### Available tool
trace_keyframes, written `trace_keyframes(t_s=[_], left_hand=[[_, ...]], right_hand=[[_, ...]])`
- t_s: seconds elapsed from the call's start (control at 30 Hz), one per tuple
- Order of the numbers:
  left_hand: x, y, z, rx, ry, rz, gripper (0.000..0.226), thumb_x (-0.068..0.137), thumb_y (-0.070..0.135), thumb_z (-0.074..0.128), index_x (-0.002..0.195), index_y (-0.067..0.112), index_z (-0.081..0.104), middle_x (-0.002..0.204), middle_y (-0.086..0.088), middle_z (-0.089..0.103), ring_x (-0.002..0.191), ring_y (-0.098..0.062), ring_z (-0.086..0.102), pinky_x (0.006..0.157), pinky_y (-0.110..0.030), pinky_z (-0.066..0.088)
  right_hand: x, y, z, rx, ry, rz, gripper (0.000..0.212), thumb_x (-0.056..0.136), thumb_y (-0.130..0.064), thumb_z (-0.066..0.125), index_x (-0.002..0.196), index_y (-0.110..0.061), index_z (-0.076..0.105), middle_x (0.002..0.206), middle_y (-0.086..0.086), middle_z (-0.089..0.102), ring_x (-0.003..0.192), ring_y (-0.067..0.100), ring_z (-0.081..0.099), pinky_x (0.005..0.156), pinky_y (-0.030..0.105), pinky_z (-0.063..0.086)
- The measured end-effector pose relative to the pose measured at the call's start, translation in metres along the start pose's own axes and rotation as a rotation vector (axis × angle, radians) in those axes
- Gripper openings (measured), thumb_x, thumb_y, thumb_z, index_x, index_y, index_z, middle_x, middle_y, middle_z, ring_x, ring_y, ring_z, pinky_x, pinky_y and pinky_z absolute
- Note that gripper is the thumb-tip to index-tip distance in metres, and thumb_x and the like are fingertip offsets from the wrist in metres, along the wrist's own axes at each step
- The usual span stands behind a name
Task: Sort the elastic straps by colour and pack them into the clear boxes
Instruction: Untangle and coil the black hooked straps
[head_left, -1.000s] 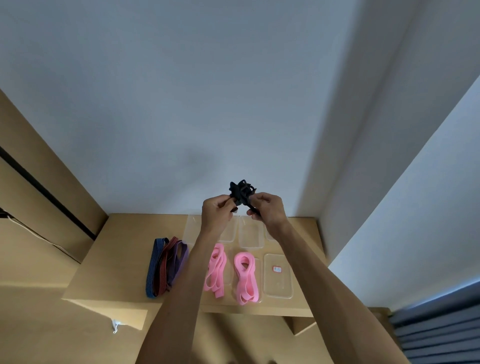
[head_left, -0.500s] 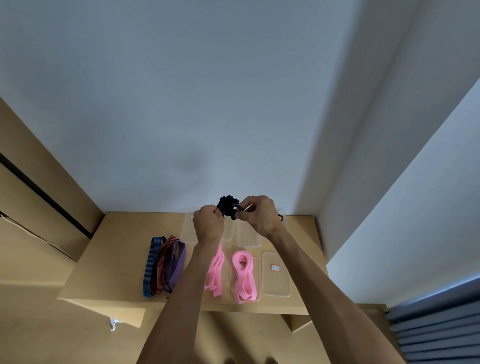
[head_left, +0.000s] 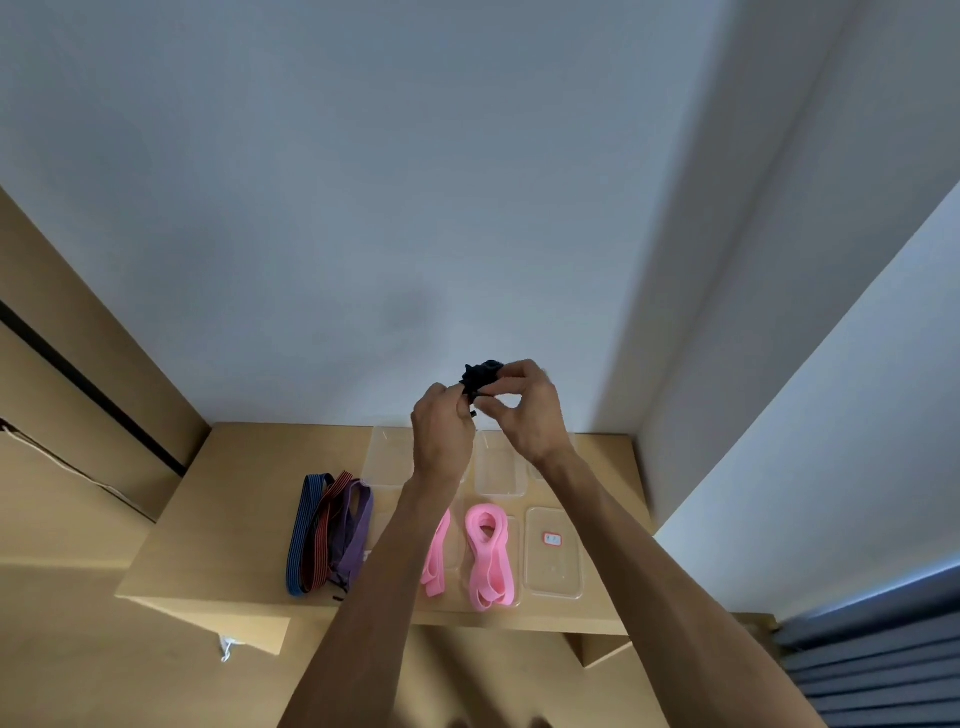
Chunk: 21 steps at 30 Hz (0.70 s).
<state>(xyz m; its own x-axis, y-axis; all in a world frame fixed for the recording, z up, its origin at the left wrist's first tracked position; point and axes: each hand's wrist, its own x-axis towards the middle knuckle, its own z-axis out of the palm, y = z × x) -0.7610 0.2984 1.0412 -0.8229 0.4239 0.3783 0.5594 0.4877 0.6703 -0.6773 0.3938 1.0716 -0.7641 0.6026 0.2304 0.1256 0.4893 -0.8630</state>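
Above the tabletop (head_left: 249, 519), both hands are raised before a plain pale wall. Left hand (head_left: 444, 434) and right hand (head_left: 524, 410) each pinch a bunched black elastic strap (head_left: 480, 379), fingers curled round it; it forms a crumpled knot between them. On the smooth light wood surface lie flat ribbed straps, blue (head_left: 304, 535), red-striped (head_left: 327, 525) and purple (head_left: 356, 530), looped side by side. Two glossy pink straps (head_left: 488, 556) lie coiled over clear rectangular boxes (head_left: 553, 566) with rounded corners; one carries a small red label (head_left: 551, 539).
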Motion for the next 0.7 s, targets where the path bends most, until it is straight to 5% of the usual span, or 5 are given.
trace_keyframes(t_s=[0.17,0.33,0.47,0.6,0.7], left_hand=[[0.002,0.001,-0.001,0.013,-0.074,0.136,0.017,0.084,-0.014,0.056,0.076,-0.004,0.068,0.066,-0.019,0.056,0.057,-0.028,0.049,0.055,-0.035,0.041],[-0.008,-0.004,-0.004,-0.058,-0.086,0.25,0.021,0.087,-0.013,0.053,0.07,-0.002,0.058,0.064,-0.011,0.044,0.053,-0.024,0.039,0.051,-0.033,0.034],[-0.012,0.0,-0.002,-0.121,-0.137,0.292,0.022,0.085,-0.016,0.051,0.066,-0.003,0.05,0.063,-0.013,0.04,0.055,-0.024,0.031,0.053,-0.03,0.024],[-0.016,-0.001,0.004,-0.211,-0.146,0.221,0.017,0.085,-0.013,0.052,0.07,-0.006,0.056,0.061,-0.016,0.043,0.056,-0.031,0.038,0.051,-0.038,0.028],[-0.02,-0.006,0.008,-0.296,-0.176,0.128,0.016,0.086,-0.01,0.055,0.075,-0.004,0.065,0.063,-0.014,0.053,0.06,-0.031,0.048,0.054,-0.042,0.042]], right_hand=[[0.008,-0.003,-0.002,-0.139,0.034,-0.081,0.012,0.087,-0.017,0.072,0.08,-0.009,0.078,0.137,0.007,0.055,0.125,0.017,0.052,0.096,0.033,0.046],[0.021,-0.003,-0.016,-0.16,0.036,0.187,0.018,0.084,-0.029,0.068,0.077,-0.013,0.074,0.076,-0.002,0.072,0.075,0.019,0.067,0.07,0.036,0.056],[0.031,0.002,-0.025,-0.037,-0.077,0.385,0.011,0.077,-0.018,0.07,0.077,-0.007,0.069,0.068,0.004,0.062,0.062,0.021,0.055,0.053,0.026,0.044],[0.034,0.007,-0.03,0.194,-0.205,0.492,0.004,0.079,-0.008,0.07,0.078,-0.012,0.068,0.073,0.006,0.064,0.065,0.02,0.059,0.063,0.033,0.049],[0.028,0.014,-0.032,0.249,-0.262,0.53,0.019,0.08,-0.025,0.079,0.072,-0.01,0.071,0.073,0.01,0.067,0.066,0.023,0.061,0.066,0.036,0.049]])
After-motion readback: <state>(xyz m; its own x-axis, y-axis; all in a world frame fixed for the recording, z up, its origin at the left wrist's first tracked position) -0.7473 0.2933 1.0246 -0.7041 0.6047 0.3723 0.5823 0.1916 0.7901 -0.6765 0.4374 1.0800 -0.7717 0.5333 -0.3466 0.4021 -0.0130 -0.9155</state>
